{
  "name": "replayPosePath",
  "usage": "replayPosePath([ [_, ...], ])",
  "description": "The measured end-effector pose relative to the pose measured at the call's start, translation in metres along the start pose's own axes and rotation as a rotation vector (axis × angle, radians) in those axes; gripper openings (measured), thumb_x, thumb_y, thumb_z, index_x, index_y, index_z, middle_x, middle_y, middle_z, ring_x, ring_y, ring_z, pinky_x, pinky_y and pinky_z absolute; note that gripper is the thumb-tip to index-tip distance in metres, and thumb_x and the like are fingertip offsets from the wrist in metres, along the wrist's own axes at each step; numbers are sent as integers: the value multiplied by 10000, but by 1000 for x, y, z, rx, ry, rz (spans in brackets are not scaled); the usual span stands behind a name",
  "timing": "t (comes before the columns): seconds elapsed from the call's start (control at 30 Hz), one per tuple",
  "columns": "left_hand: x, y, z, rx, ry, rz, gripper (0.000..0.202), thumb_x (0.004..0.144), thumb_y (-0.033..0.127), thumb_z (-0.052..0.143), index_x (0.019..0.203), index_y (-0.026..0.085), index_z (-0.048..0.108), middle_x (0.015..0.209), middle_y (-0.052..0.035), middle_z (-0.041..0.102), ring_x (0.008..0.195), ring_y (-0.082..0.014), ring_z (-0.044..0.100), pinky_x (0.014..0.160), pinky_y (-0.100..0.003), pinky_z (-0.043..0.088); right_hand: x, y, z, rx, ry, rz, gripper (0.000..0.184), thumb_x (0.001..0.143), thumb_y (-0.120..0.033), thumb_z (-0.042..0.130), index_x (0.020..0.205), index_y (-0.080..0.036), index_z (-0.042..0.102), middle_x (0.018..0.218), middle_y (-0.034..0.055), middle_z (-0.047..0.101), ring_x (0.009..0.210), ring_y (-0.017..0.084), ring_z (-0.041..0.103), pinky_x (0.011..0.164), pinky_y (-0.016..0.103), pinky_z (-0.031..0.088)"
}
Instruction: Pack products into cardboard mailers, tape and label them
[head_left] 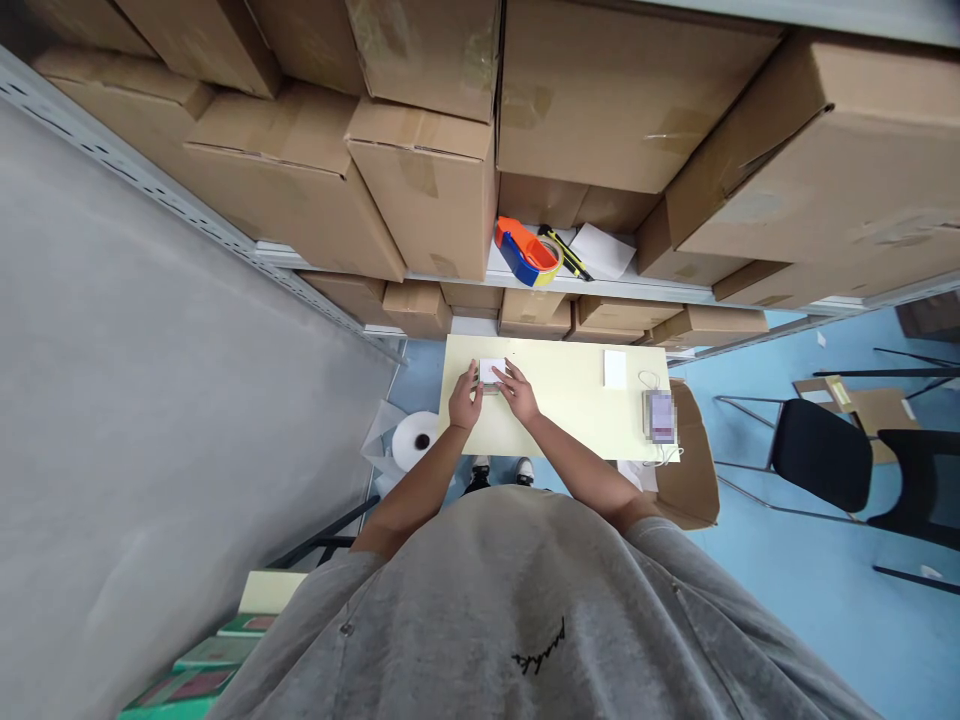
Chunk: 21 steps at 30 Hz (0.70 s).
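On the left part of the pale yellow table (559, 400), a small white rectangular pack (491, 368) lies between my two hands. It could be a flat box or a stack of cards; its layers are too small to tell. My left hand (466, 398) grips its left edge, thumb towards the middle. From the right, my right hand (519, 392) holds it with fingers over the top face and right edge. A separate white card or sheet (614, 369) lies farther right. Near the table's right edge is a phone-like device (661, 416) with a blurred screen and white cable.
Cardboard boxes (420, 190) fill the shelves ahead. An orange-and-blue tape dispenser (527, 252), a yellow-black cutter (566, 255) and white paper (602, 251) sit on the shelf edge. A white roll (412, 442) stands left, an open carton (690, 460) right, a black chair (823, 455) beyond.
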<state>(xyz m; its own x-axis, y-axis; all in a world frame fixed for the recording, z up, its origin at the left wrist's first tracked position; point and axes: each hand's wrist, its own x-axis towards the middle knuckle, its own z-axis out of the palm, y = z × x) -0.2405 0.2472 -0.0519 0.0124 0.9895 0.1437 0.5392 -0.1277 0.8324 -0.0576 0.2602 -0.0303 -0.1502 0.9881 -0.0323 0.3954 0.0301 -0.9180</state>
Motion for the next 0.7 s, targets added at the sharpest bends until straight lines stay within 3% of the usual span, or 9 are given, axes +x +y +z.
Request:
replayPosePath([
  [0.1,1,-2,-4,135,-72,71,505,1094,439,445,1563,285,551,1546,-117,553,1338,-242,636,1126,-385,546,-2,2,-4,-112,-30,-38,451,1082,-472,510,1481,-328,663,1757,16,310,1537,284,456,1263,453,422],
  [0.2,-1,-7,-6,194,-112,77,518,1094,451,437,1573,285,542,1615,-107,509,1380,-251,614,1139,-394,541,-7,3,-6,-206,-65,-95,466,1100,-415,465,1538,-330,602,1789,-13,217,1595,270,364,1287,444,384],
  [0.4,-1,-5,-2,167,-106,75,588,1078,532,438,1604,275,488,1646,-107,496,1512,-267,496,1197,-434,499,-12,-3,-2,-196,-161,-101,600,1121,-439,362,1706,-323,297,1815,4,50,1617,264,323,1253,445,428],
  [0.57,7,9,3,83,30,61,640,1046,564,522,1605,260,451,1668,-146,444,1548,-297,443,1238,-469,448,-3,-12,0,-79,-48,-97,687,1096,-592,377,1718,-323,264,1814,18,96,1638,262,266,1303,451,340],
  [0.7,15,5,3,-78,26,42,893,995,587,627,1700,252,192,1678,-176,409,1519,-292,481,1231,-451,448,-1,-12,-4,49,-14,-28,925,1020,-687,517,1744,-317,74,1793,103,186,1592,317,356,1253,537,397],
])
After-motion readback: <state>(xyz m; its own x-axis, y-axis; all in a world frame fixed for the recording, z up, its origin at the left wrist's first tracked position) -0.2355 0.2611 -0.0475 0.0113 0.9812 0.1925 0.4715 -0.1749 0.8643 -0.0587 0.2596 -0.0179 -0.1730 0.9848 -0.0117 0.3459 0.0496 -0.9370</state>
